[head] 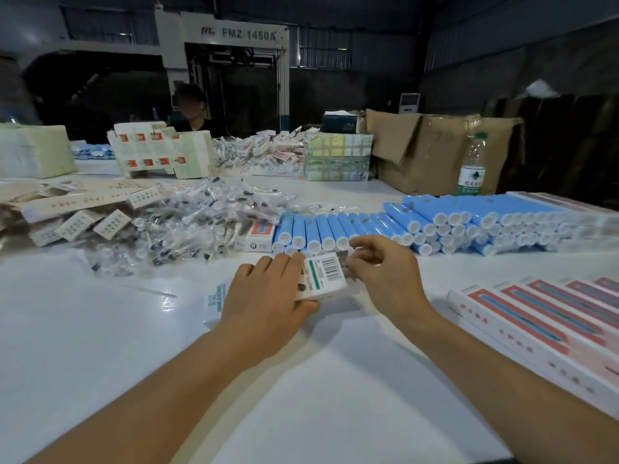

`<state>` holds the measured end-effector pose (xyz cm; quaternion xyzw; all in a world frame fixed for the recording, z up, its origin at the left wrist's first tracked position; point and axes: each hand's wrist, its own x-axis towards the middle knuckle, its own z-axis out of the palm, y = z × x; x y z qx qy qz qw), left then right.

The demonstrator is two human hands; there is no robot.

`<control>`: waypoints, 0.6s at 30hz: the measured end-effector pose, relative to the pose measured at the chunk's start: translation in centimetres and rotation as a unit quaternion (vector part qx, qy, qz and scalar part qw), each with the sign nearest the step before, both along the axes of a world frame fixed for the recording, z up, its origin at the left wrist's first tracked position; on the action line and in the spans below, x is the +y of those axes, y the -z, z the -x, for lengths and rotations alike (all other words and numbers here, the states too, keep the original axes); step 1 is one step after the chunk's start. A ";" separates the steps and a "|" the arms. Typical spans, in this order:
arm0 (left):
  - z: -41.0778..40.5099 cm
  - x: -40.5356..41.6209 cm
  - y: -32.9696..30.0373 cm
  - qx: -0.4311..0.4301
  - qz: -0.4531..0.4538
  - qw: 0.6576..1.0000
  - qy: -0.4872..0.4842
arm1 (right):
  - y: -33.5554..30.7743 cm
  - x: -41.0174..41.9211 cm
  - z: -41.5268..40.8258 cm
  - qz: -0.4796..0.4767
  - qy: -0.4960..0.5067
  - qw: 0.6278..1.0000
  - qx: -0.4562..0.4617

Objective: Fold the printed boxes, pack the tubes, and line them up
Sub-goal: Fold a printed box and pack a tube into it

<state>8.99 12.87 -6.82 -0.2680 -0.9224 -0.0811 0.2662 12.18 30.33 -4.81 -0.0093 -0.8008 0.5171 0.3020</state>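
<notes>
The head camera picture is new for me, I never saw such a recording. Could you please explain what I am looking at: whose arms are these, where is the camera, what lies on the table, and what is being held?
No machine is working here. A person wears a camera on the head, looking forward and down, so the two bare arms are that person's own.

The left hand grips a small printed box with a barcode, and the right hand works with its fingertips at the box's far end.

On the white table lie blue tubes stacked in rows, a heap of small plastic-wrapped parts and flat unfolded boxes. At the right is a row of finished long boxes. Further back stand a water bottle and a brown carton. Another person sits behind the table.
</notes>
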 end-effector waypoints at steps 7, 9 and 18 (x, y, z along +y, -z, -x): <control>0.7 -0.5 0.1 0.007 -0.041 0.999 -0.020 | 0.2 -0.3 -0.4 0.026 -0.021 0.998 0.049; 1.1 -0.8 -0.2 0.005 -0.058 0.998 -0.039 | 0.2 -0.2 -0.7 0.018 0.023 0.995 0.092; 1.3 -0.7 -0.3 0.010 -0.069 0.995 -0.077 | 0.9 -1.4 -0.4 0.095 -0.046 0.994 0.024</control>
